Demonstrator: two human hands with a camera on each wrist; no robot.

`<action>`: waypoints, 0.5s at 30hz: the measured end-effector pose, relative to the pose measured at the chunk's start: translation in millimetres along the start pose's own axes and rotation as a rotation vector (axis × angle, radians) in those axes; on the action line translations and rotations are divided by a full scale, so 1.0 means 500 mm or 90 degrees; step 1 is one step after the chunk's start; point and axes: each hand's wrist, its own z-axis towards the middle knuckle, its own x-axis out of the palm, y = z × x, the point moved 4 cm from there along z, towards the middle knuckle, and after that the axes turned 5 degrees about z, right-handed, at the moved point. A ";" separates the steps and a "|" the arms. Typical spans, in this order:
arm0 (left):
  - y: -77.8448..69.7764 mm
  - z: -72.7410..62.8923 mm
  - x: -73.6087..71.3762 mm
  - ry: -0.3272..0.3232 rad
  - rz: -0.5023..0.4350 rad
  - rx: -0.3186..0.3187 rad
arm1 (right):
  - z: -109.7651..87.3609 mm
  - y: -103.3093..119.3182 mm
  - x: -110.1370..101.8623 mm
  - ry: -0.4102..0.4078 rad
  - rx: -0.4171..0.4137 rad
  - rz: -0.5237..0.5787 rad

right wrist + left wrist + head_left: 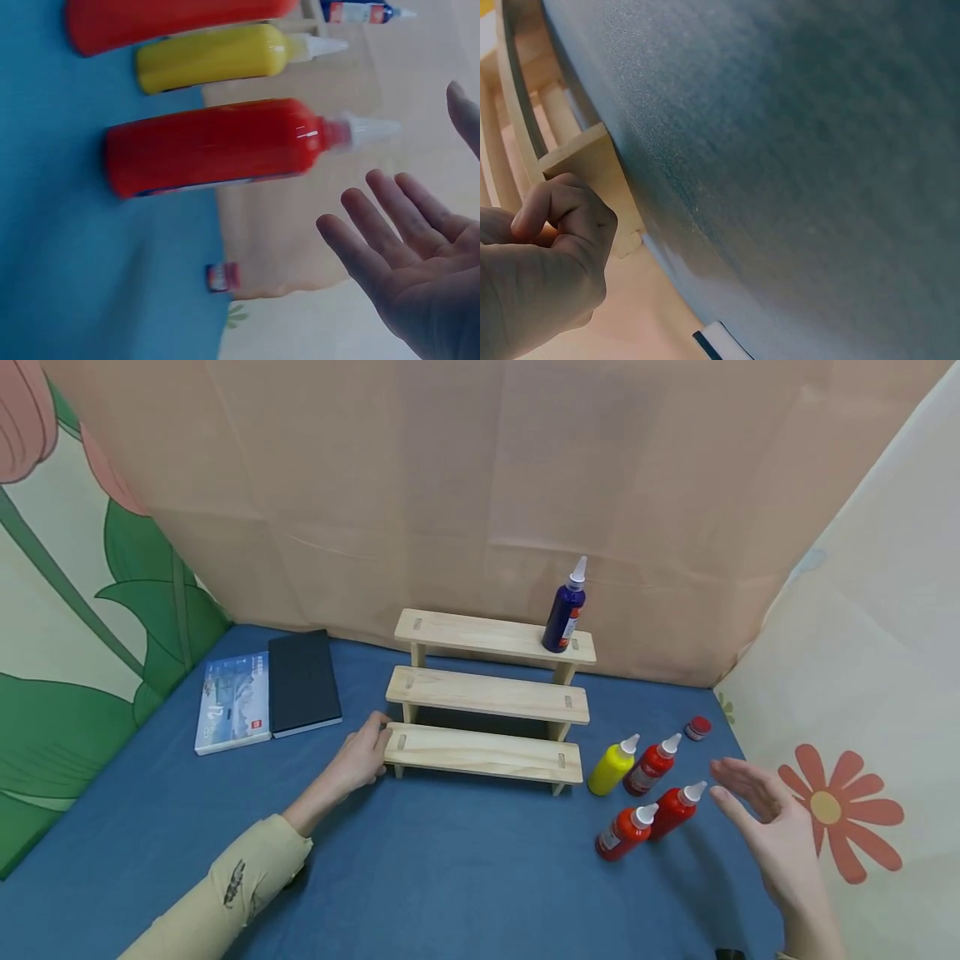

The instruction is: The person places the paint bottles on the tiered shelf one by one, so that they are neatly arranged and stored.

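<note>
A three-step wooden display rack (483, 752) stands on the blue cloth. At the left end of its lowest step, my left hand (365, 752) grips the wood with curled fingers; the left wrist view shows that hand (555, 255) against the rack's end (592, 169). A dark blue paint bottle (564, 610) stands upright on the top step, towards the right. My right hand (772, 818), fingers spread and holding nothing, hovers right of the red paint bottles (675, 810). In the right wrist view, a red bottle (217, 146) stands apart from the fingertips (330, 229).
A yellow paint bottle (611, 768) and more red bottles stand right of the rack. Behind them sits a small red-lidded jar (697, 727). Two books, one black (303, 681) and one blue-white (234, 700), lie at left. A brown paper wall (450, 485) rises behind.
</note>
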 end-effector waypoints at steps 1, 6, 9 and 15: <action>-0.001 0.000 0.000 -0.001 0.000 0.001 | -0.005 -0.008 0.003 0.004 0.009 -0.004; 0.000 0.001 -0.001 -0.003 0.005 -0.002 | -0.021 -0.036 0.026 0.046 0.044 -0.014; 0.000 0.000 -0.002 -0.005 0.010 -0.003 | -0.024 -0.048 0.043 0.079 0.070 -0.013; -0.002 -0.001 -0.002 -0.005 0.009 -0.004 | -0.029 -0.064 0.065 0.102 0.122 -0.012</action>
